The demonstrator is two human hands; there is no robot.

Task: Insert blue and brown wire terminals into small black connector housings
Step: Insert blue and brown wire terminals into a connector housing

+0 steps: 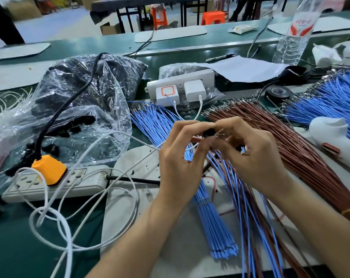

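Observation:
My left hand (pixel 182 155) pinches a small black connector housing (pixel 208 133) between thumb and fingers above the bench. My right hand (pixel 252 151) meets it from the right and pinches a wire with a metal terminal (pixel 220 135) at the housing's side; the wire's colour is hidden by my fingers. A bundle of blue wires (pixel 202 189) lies under my hands. A fan of brown wires (pixel 294 149) spreads to the right. Mixed blue and brown wires (pixel 250 213) trail down below my right hand.
A clear plastic bag of black housings (pixel 76 117) sits at the left. A white power strip with an orange plug (pixel 50 177) and looping white cables (pixel 70 207) lie front left. Chargers (pixel 180 91), more blue wires (pixel 334 97), a water bottle (pixel 294 37) and white tape rolls (pixel 334 133) stand behind and right.

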